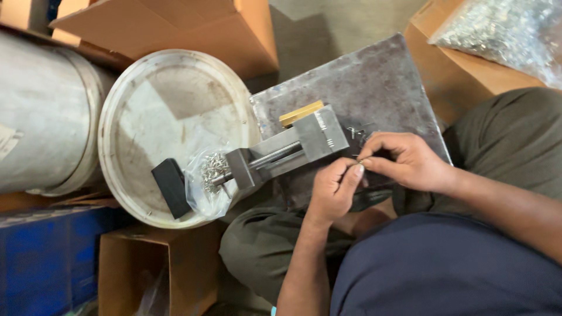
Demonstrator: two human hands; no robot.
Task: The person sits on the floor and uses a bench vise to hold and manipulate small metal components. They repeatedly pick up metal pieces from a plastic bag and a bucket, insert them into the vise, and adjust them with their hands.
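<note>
Small metal part pinched between left hand (333, 190) and right hand (404, 161): too small to identify. Loose pieces (357, 133) near the metal plate's (374, 76) right edge: shape indistinct. Clear bag of metal parts (503, 32): cut off at the top-right corner. Steel drum (41, 111): cut off at the left edge.

The plate (374, 76) is grey steel, mottled with rust-brown specks. The vise (293, 149) on it is plain silver-grey, with a yellow block (300, 113) behind it. The pail lid (170, 111) is off-white, smeared with brown grime. A black block (171, 187) lies on it beside a clear bag (208, 181) of shiny silver bits. The boxes (175, 29) are tan cardboard. The drum (41, 111) is dull grey, the crate (47, 257) blue. The shirt (445, 269) is navy, the trousers (515, 134) olive.
</note>
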